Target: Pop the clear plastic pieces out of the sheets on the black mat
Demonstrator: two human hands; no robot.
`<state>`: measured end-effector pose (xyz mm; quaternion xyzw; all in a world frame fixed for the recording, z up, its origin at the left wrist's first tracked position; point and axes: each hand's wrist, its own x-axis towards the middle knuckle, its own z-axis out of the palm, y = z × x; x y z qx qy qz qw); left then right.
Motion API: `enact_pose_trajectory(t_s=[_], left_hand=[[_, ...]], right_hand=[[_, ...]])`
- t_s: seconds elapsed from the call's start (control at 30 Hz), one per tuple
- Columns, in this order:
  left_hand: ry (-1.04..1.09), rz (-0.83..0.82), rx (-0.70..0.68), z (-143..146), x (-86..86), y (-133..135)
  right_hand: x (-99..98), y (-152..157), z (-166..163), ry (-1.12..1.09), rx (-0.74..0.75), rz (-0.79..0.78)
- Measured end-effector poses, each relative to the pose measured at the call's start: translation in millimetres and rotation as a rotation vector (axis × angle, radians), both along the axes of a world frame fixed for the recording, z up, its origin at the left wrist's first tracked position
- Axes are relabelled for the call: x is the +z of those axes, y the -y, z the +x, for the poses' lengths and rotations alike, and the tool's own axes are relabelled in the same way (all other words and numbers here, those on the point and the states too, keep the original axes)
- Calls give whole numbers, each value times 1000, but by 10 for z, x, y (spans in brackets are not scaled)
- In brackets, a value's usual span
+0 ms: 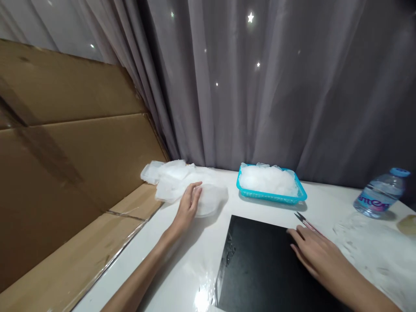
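Note:
My left hand [188, 203] is closed on the edge of a thin, sheer white pouch [212, 200]. The pouch looks slightly raised, with a shadow on the table under it, and its outline is a little blurred. Behind that hand lies a loose pile of similar white sheer pieces [172, 175]. Over on the right, my right hand [316, 251] lies with fingers stretched on a black flat board or box [260, 264]. Just beyond its fingers are small scissors [303, 220] with dark blades and a pinkish handle, partly hidden by the hand.
A turquoise basket [273, 197] full of fluffy white stuffing [268, 181] stands at the back. A water bottle [378, 195] and a crumpled clear plastic bag [373, 247] are at the right. A large cardboard box [74, 164] borders the left, with a grey curtain [240, 108] behind.

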<state>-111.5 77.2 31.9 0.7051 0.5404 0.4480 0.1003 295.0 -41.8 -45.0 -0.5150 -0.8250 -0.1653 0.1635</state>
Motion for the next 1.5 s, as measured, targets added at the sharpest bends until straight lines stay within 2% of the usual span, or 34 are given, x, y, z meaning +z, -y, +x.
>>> enact_pose_trajectory(t_s=[0.13,0.23,0.3,0.37,0.43,0.5,0.57,0.7,0.8,0.9,1.07,1.17,1.3,1.4,1.5], left_hand=[[149,-243,-260,291,211,252],[597,-547,-495,495,310,420],[761,-664,-579,604,312,489],[805,-728,-651,687,260,520],[791,-778,-709,751,168,524],[731,-819,-731,806,62,517],[642,-827,-725,852,-31,510],[462,-856,-680,876,-114,490],[354,-931,-627,829,-98,452],[254,-905,-583,762,-60,409],[233,-919,-552,677,-41,368],[183,-864,-508,658,-61,335],[109,-826,-533,678,-121,301],[28,-626,-525,709,-171,351],[-66,-337,-368,765,-164,502]], right_hand=[[286,71,-278,-299,90,-178],[416,38,-458,-602,56,-404],[442,-13,-519,-850,32,-567],[445,-54,-552,-1128,103,-786],[444,-64,-588,-1344,250,-1017],[446,-41,-641,-1433,370,-1178],[449,-3,-701,-1442,382,-1241],[449,50,-764,-1439,295,-1241],[436,59,-744,-1435,284,-1190],[394,50,-691,-1468,278,-1109],[325,-9,-563,-1483,197,-1028],[314,-35,-518,-1482,186,-972],[278,-21,-533,-1524,171,-958],[279,-5,-549,-1564,161,-946],[380,-1,-541,-1608,171,-885]])
